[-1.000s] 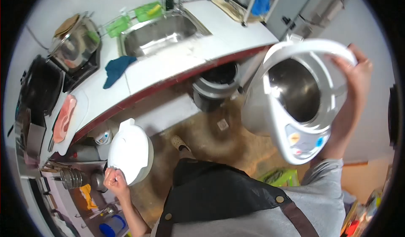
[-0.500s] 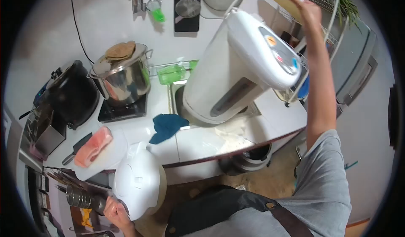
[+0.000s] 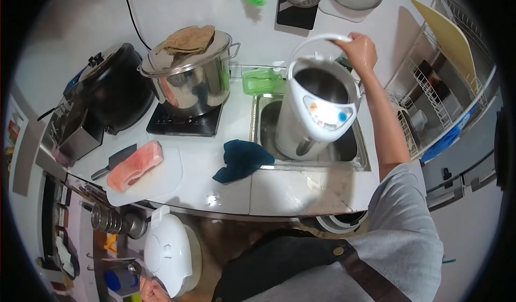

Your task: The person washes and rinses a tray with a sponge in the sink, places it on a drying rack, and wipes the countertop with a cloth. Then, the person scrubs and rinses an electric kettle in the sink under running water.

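Observation:
My right hand [image 3: 359, 52] grips the raised handle of a white electric water pot [image 3: 317, 105]. The pot is lidless, its steel inside showing, and it stands upright within the sink [image 3: 348, 143]. Low at the left, my left hand [image 3: 153, 289] is closed at the lower edge of a white lid [image 3: 171, 251]; a pale rounded part shows behind the lid. A dark teal cloth [image 3: 243, 160] lies on the counter beside the sink.
A steel pot [image 3: 191, 84] with a lid and folded brown cloth stands on a black cooktop [image 3: 184, 121]. Raw meat [image 3: 135, 165] and a knife [image 3: 114, 161] lie at a white board [image 3: 161, 181]. A dish rack [image 3: 430, 95] is at right, a bin [image 3: 341, 223] below the counter.
My right hand has brought the water pot from the right, over the counter, down into the sink. The view has shifted, and my left hand with the lid now sits lower in it.

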The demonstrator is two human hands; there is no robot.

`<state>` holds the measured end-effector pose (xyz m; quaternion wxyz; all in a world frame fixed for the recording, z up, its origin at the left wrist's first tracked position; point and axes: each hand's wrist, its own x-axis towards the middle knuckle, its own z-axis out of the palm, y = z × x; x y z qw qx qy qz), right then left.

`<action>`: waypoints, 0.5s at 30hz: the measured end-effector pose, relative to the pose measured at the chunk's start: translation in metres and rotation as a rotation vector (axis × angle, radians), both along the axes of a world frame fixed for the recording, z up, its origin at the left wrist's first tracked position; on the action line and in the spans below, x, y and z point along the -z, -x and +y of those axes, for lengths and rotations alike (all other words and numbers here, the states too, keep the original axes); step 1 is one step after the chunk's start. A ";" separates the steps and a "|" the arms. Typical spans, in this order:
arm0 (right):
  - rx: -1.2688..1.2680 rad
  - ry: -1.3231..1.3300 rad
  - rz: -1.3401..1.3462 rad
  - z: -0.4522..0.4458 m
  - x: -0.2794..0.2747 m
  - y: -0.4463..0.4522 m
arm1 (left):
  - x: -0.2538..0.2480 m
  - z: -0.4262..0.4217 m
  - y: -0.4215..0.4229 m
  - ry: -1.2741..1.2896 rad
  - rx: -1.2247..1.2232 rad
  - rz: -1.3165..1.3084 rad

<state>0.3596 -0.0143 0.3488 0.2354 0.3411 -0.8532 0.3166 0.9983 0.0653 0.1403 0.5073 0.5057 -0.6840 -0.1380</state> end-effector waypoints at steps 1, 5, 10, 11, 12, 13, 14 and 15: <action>-0.012 -0.011 0.025 -0.002 0.016 0.001 | -0.001 0.003 0.005 0.019 -0.014 -0.032; -0.018 -0.013 -0.021 0.021 0.062 0.017 | -0.013 0.007 0.027 0.044 -0.030 -0.129; -0.032 -0.079 0.095 0.066 0.078 0.016 | -0.022 0.005 0.078 0.045 -0.069 0.015; -0.135 -0.106 0.091 0.076 0.079 0.014 | -0.025 0.001 0.067 -0.088 0.120 -0.022; -0.240 -0.129 0.091 0.084 0.081 0.012 | -0.034 0.000 0.081 -0.065 0.144 -0.048; -0.339 -0.131 -0.020 0.090 0.087 0.006 | -0.045 -0.001 0.103 -0.041 0.168 -0.071; -0.439 -0.128 -0.129 0.097 0.094 -0.003 | -0.051 -0.001 0.117 -0.015 0.192 -0.092; -0.514 -0.162 -0.039 0.101 0.110 -0.010 | -0.043 -0.005 0.110 -0.063 0.218 -0.055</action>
